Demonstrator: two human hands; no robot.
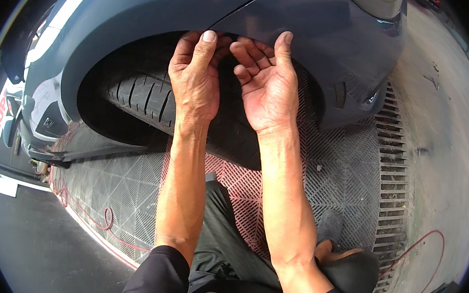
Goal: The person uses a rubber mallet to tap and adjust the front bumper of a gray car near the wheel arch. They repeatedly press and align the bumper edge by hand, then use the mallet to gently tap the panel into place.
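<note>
A dark grey-blue car's wheel arch (143,43) curves over a black tyre (145,96). Both my arms reach up to the arch's top edge, near the seam between the fender (168,6) and the front bumper (315,29). My left hand (197,80) is closed at this edge, thumb upright on the near side and fingers bent behind it, their tips partly hidden. Beside it, my right hand (269,88) has its palm turned up. Its fingers are loosely bent and apart below the edge, and its raised thumb lies over the bumper.
Grey and red grid floor tiles (231,185) lie under the car, with a slotted drain (392,181) along the right. Red hose or cord (108,219) trails at the left, and another red loop (442,245) lies at the right. My shoe (330,225) stands on the tiles.
</note>
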